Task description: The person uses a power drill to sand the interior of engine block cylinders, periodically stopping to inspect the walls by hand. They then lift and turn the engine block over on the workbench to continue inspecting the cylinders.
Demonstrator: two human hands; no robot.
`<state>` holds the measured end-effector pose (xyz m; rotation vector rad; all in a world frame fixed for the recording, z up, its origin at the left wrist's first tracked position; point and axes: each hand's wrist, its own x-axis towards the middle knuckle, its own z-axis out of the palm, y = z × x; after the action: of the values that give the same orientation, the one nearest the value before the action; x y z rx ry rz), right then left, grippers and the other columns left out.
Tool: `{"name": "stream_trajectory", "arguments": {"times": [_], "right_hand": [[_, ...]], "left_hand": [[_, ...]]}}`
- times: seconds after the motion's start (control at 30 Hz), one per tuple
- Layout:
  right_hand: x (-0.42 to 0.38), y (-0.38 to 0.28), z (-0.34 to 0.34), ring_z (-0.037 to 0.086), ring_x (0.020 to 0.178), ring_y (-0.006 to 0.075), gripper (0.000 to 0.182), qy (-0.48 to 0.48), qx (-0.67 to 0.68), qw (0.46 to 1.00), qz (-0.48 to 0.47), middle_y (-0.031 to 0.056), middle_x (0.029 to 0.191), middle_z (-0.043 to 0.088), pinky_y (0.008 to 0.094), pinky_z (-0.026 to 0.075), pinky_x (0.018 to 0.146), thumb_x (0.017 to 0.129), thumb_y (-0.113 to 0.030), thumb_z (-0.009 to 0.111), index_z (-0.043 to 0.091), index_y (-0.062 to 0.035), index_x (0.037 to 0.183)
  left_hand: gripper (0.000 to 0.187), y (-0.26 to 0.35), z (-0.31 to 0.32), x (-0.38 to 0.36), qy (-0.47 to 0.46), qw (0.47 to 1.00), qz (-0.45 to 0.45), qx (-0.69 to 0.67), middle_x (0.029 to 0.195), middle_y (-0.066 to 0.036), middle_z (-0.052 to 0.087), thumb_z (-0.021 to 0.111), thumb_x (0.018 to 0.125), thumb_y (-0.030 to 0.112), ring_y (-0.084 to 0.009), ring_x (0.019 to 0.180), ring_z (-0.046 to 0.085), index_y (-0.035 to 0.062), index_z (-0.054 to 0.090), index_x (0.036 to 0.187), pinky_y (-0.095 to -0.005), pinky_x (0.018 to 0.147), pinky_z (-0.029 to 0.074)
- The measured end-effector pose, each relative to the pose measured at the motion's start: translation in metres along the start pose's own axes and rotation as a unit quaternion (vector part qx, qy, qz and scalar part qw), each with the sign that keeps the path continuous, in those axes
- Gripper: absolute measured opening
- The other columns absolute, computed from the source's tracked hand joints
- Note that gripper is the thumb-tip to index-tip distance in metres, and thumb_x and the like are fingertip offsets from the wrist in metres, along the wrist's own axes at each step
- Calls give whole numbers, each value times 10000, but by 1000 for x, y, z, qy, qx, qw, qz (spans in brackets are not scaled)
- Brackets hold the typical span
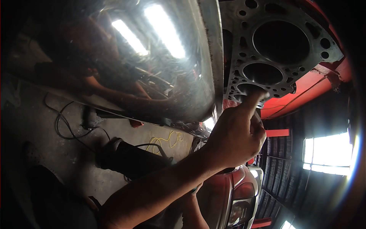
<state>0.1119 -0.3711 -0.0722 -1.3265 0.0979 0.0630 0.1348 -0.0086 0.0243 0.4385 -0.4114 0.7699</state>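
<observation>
The camera view is turned sideways. My right hand (238, 135) reaches up to a metal engine block (238, 57) at the upper right. One finger stretches out over the smaller-looking cylinder bores, its tip blurred; whether it touches the metal I cannot tell. The other fingers are bent, and no object shows in the hand. Several round bores and small holes open in the block's flat face. Beside the block is a shiny, curved dark panel (167, 76) with bright light reflections. My left hand is out of view.
Another forearm (194, 212) shows behind my right arm; its owner is unclear. A dark-clothed leg (133, 158) stands near a black cable (61, 120) and yellow cord (173, 139) on the concrete floor (84, 168). A vehicle (217, 196) and red bodywork (309, 93) are nearby.
</observation>
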Motion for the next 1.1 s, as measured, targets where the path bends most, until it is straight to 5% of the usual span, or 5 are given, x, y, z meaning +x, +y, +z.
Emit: {"name": "stream_trajectory", "arguments": {"times": [0.3, 0.5, 0.63, 0.83, 1.1], "right_hand": [[3, 0, -3, 585, 1250, 336, 571, -25, 78, 996, 29, 127, 1349, 620, 500, 457, 1093, 881, -388, 579, 580, -65, 1352], [-2, 3, 7, 583, 1244, 335, 573, 10, 11, 1000, 10, 126, 1309, 635, 489, 452, 1084, 880, -405, 567, 586, -47, 1328], [-1, 0, -1, 598, 1216, 339, 588, 28, -45, 998, -18, 137, 1285, 646, 486, 467, 1060, 877, -420, 566, 586, -35, 1321], [-7, -2, 16, 647, 1112, 354, 646, -50, -38, 998, -32, 185, 1205, 675, 474, 518, 970, 855, -464, 577, 585, -7, 1312], [-52, 21, 27, 676, 1072, 395, 681, -148, 13, 988, 49, 277, 1193, 663, 511, 543, 985, 840, -398, 590, 535, 49, 1351]], "left_hand": [[1057, 26, 4, 11, -95, 925, -58, -362, 732, -123, 660, 601, 843, -61, -168, 677, 645, 24, -105, 1625, -342, 724, 554], [1013, 25, -1, 13, -92, 988, -86, 93, 875, -202, 690, 647, 849, 7, -263, 768, 707, 19, 12, 1638, -384, 767, 563], [896, 30, 3, 12, -45, 900, -50, 430, 745, -218, 680, 668, 807, 49, -353, 746, 726, -100, 210, 1562, -436, 700, 584], [597, 58, -2, 2, 62, 771, 307, 555, 819, -75, 662, 709, 741, 32, -251, 696, 629, -85, 586, 1314, -390, 673, 526], [677, 195, -6, 28, 84, 525, 451, 717, 1255, -191, 640, 814, 842, 98, -282, 1177, 618, -38, 505, 1429, -390, 1011, 485]]}}
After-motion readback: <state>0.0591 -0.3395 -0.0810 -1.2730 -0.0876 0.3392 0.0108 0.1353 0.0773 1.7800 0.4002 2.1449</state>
